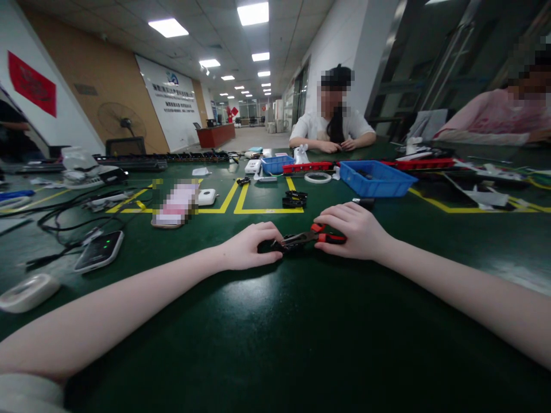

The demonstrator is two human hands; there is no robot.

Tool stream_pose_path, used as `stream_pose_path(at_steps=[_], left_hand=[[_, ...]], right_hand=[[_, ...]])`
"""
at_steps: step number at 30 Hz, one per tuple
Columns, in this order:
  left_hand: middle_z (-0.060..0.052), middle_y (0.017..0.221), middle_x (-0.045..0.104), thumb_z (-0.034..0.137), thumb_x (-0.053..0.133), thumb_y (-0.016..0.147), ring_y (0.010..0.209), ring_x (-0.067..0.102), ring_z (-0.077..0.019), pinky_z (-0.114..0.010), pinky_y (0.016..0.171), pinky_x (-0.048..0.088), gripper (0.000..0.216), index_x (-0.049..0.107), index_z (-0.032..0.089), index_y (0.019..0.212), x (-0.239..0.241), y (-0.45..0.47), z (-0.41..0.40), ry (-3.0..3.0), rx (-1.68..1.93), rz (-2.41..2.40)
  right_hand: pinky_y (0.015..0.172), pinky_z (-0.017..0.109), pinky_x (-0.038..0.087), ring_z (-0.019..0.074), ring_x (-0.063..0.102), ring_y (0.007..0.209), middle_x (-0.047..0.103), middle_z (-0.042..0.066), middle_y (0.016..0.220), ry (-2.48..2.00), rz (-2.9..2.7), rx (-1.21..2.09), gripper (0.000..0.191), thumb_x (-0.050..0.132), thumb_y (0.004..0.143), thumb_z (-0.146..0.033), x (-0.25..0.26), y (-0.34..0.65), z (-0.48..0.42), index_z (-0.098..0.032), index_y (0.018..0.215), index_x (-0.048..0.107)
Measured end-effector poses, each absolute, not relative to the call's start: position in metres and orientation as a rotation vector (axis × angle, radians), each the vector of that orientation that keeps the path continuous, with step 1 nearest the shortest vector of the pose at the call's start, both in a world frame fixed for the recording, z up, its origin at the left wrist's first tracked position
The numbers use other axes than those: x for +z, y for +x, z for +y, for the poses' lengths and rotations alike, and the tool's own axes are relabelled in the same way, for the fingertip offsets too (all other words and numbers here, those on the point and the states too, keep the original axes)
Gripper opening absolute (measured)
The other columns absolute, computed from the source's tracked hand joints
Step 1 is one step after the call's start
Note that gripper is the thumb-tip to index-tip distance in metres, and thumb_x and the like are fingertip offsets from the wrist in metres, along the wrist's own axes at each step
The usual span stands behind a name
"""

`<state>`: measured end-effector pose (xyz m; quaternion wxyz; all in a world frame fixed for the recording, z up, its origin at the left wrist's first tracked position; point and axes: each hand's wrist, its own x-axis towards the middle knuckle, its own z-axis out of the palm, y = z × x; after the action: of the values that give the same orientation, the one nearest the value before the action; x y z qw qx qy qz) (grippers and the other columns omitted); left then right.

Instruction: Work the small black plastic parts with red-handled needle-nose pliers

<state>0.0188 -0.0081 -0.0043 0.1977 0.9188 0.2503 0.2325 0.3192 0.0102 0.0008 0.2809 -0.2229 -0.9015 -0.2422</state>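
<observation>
My right hand (pixel 355 232) is closed around the red and black handles of a pair of pliers (pixel 310 236). The jaws of the pliers point left and meet a small black part (pixel 290 246). That part sits between the thumb and fingers of my left hand (pixel 252 246), which is closed on it. Its exact kind is too small and dark to make out. Both hands rest low over the green table (pixel 275 332). Just beyond them lie several similar-looking black pieces (pixel 295 199).
A blue bin (pixel 374 178) stands behind my right hand, near a white tape ring (pixel 317 178). To the left are a phone (pixel 175 205), a power bank (pixel 100 251), black cables (pixel 55 221) and a white oval object (pixel 29 292). A person (pixel 333 120) sits opposite.
</observation>
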Motion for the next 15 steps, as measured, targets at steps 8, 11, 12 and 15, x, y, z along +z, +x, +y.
stream_pose_path(at_steps=[8,11,12,15], left_hand=[[-0.006,0.109,0.066,0.042,0.072,0.090,0.107,0.062,-0.0247,-0.044,0.101,0.043,0.026,0.069,0.022,0.105,-0.0072,0.0174,-0.0058,2.632,0.641,0.813],[-0.005,0.113,0.064,0.042,0.075,0.088,0.114,0.060,-0.0264,-0.052,0.110,0.034,0.025,0.069,0.023,0.104,-0.0073,0.0165,-0.0063,2.630,0.659,0.860],[-0.006,0.117,0.063,0.041,0.075,0.087,0.118,0.058,-0.0272,-0.054,0.111,0.032,0.025,0.069,0.023,0.102,-0.0074,0.0162,-0.0064,2.620,0.671,0.868],[-0.009,0.131,0.058,0.040,0.079,0.084,0.132,0.050,-0.0301,-0.057,0.115,0.028,0.024,0.067,0.021,0.092,-0.0083,0.0159,-0.0062,2.594,0.710,0.884]], right_hand=[[0.075,0.038,0.047,0.0240,0.068,0.086,0.074,0.010,0.097,-0.623,-2.422,-0.635,0.036,0.065,0.088,-0.051,0.0001,0.3191,0.0097,-0.017,0.101,0.068],[0.075,0.038,0.047,0.0245,0.068,0.086,0.074,0.011,0.097,-0.630,-2.433,-0.636,0.037,0.064,0.089,-0.051,0.0005,0.3193,0.0096,-0.017,0.102,0.068],[0.075,0.038,0.047,0.0248,0.068,0.087,0.074,0.011,0.098,-0.638,-2.436,-0.633,0.037,0.064,0.089,-0.051,0.0006,0.3193,0.0097,-0.017,0.102,0.068],[0.075,0.038,0.047,0.0256,0.068,0.087,0.074,0.012,0.099,-0.674,-2.444,-0.621,0.039,0.064,0.089,-0.053,0.0003,0.3192,0.0101,-0.017,0.104,0.068]])
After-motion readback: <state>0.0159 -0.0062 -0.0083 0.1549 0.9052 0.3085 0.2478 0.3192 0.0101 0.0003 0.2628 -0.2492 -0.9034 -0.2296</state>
